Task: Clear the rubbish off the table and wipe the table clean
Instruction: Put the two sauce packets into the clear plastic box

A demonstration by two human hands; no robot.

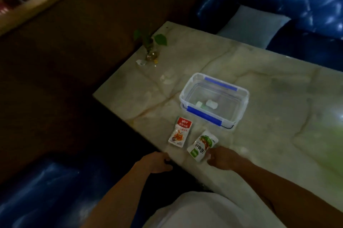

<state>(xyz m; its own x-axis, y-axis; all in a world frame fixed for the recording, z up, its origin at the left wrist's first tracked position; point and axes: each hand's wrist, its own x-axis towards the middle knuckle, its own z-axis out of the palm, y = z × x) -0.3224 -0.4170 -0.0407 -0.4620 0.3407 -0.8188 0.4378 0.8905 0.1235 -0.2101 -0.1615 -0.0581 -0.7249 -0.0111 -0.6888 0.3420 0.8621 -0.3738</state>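
- Head view: a pale marble-patterned table point(259, 72) carries a clear plastic box with blue clip handles point(214, 98), open-topped, with a couple of small white scraps lying inside it.
- Just in front of the box, near the table's front edge, lie two snack sachets: a red-and-white sachet point(180, 132) and, just beside it, a green-and-white sachet point(202, 145).
- The right hand point(222, 159) is at the near end of the green-and-white sachet; its fingers look curled onto the packet's edge, though the dim light makes the grip hard to confirm.
- The left hand point(157, 162) rests at the table's front edge; whether its fingers are relaxed or clenched I cannot tell.
- Further back, crumpled white scraps point(167, 79) lie on the table, and more sit by a small glass vase with a green plant point(152, 49) at the far corner.
- Judgement: the rubbish-clearing step is in hand; wiping has not begun. Next calls for lifting the green-and-white sachet clear and dropping it in the box, then the other sachet and the scraps.
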